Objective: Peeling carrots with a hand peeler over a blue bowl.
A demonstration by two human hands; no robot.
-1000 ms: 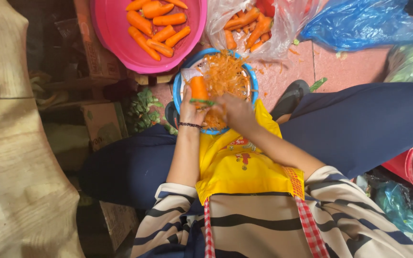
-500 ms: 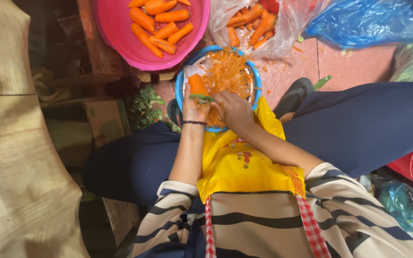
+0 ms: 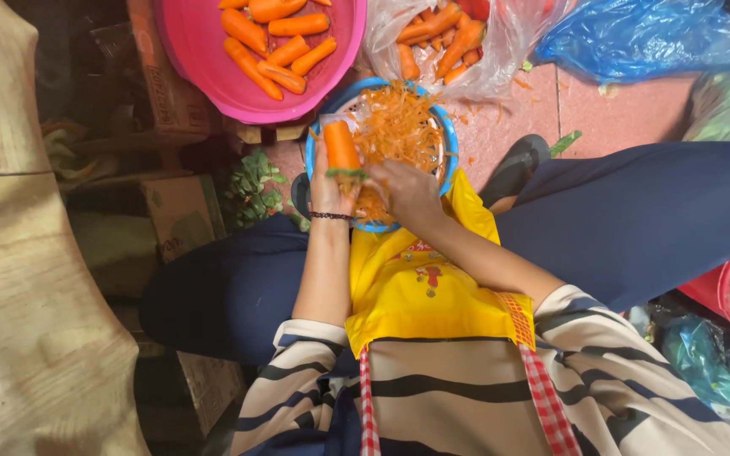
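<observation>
Still left hand grips carrot; right hand unmoved.

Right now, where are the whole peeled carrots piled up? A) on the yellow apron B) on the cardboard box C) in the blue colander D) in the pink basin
D: the whole carrots lie in the pink basin, while the blue colander below it holds only orange shreds.
</observation>
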